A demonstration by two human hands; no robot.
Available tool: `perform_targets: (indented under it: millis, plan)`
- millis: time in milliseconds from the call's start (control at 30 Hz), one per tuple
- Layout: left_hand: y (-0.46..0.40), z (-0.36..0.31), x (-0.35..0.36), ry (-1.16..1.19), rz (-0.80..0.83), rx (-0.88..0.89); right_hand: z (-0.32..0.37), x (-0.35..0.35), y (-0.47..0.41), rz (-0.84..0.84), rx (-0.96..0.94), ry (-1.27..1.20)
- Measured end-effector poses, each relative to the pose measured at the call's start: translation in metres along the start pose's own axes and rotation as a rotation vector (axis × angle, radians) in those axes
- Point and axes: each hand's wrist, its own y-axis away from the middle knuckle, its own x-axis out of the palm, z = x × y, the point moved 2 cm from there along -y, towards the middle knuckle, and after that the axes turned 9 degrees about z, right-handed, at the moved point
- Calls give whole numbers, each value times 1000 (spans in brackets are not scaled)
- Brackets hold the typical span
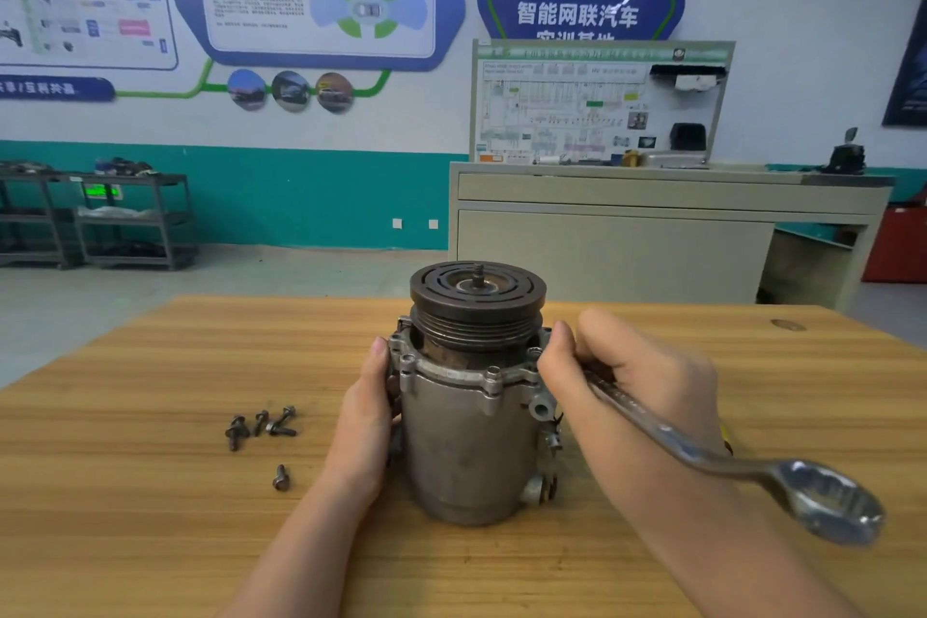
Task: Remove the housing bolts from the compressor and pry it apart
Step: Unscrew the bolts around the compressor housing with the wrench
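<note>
A grey metal compressor (469,447) stands upright on the wooden table (150,542), its dark grooved pulley (477,304) on top. My left hand (363,422) holds the housing's left side, the thumb near the flange. My right hand (637,381) grips a steel ring wrench (727,467) by the shaft, with the fingers at the flange's right edge. The wrench's far end is hidden behind those fingers; its near ring end hangs toward me at the right. Several removed bolts (261,424) lie in a cluster left of the compressor. A single bolt (281,477) lies closer to me.
A beige cabinet bench (652,236) with a wiring display board (602,105) stands behind the table. Dark metal shelf racks (100,221) line the teal wall at the far left. Something red (898,246) stands at the far right.
</note>
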Motion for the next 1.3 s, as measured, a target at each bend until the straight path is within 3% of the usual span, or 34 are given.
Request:
perform_targets:
  millis: [100,200,300,367,433,533,633,767,867,1033,1300]
  plan:
    - [11,-5,-1,-211,-271,291,-8,-2,3,38,100,-117]
    - [28,-15,10,-445,-327,529,-29,-10,-5,86,319,-464]
    - [28,-20,28,-666,-326,558,-65,-10,-21,258,568,-1003]
    - [23,-23,38,-692,-328,513,-83,0,-29,409,716,-1288]
    - [20,-23,39,-703,-340,525,-93,13,-32,496,729,-1491]
    - [19,-20,39,-761,-400,601,-103,17,-38,332,636,-1704]
    - [16,-17,47,-830,-484,597,-115,13,-42,17,617,-1579]
    - [9,-14,63,-889,-548,519,-118,17,-35,-180,552,-1182]
    - [-3,-16,69,-906,-536,447,-118,16,-36,-200,508,-940]
    - [-25,-18,72,-923,-503,367,-119,11,-62,-93,399,-538]
    - [-35,-19,67,-884,-473,444,-114,19,-45,-213,319,-370]
